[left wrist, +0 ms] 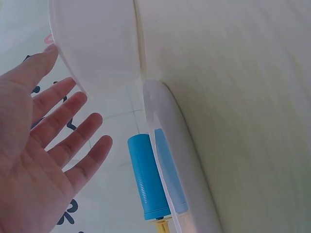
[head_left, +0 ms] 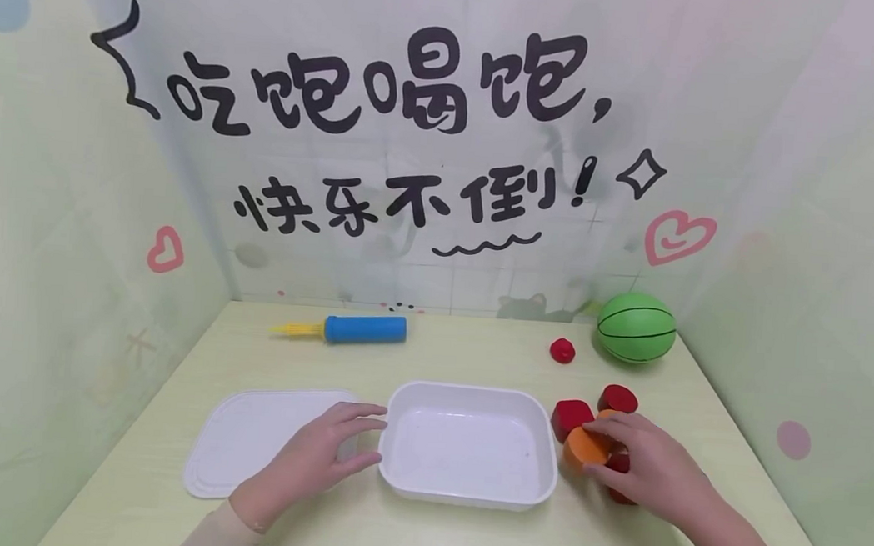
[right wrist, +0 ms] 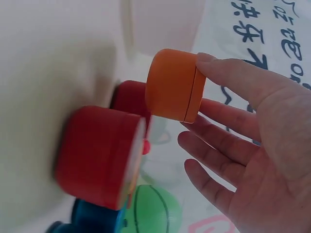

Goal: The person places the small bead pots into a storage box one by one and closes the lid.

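Observation:
My right hand pinches an orange rounded block between thumb and fingers, at the right side of a white plastic box. Around that hand lie a red block, a second red block behind, and another red block partly covered by the hand. More orange shows just behind the held block, mostly hidden by the fingers. My left hand has its fingers loosely extended at the box's left rim, with the thumb at the edge in the left wrist view.
A white lid lies flat at the left, partly under the left forearm. Farther back are a blue hand pump with a yellow nozzle, a small red object and a green ball. Printed walls enclose the table's back and sides.

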`<control>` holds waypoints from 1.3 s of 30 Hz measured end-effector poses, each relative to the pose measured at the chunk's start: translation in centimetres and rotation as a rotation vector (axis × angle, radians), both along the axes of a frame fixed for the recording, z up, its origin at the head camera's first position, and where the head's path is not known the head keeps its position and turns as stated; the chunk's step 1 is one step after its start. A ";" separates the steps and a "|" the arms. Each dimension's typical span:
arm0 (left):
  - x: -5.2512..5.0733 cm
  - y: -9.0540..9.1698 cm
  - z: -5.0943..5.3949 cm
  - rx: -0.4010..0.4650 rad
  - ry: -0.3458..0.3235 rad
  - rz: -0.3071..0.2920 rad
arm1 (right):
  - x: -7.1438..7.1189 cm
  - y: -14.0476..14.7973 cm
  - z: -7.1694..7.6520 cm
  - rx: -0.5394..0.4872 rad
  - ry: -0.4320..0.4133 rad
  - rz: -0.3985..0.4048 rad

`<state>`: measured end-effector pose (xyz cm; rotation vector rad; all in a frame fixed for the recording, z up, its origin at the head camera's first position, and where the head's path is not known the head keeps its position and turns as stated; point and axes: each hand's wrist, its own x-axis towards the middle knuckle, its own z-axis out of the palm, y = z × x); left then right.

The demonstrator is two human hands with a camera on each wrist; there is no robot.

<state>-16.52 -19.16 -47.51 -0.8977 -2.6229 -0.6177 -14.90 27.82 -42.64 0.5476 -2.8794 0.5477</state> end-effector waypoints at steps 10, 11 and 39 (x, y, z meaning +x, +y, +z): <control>0.1 0.0 0.0 0.010 -0.032 0.000 | -0.5 -2.9 2.7 -0.039 0.110 0.075; 0.2 0.0 0.0 0.011 -0.034 0.002 | -0.6 -3.3 2.8 -0.045 0.102 0.085; -0.1 0.1 0.0 -0.027 0.020 0.034 | -4.1 -17.3 -0.7 -0.096 -0.283 0.375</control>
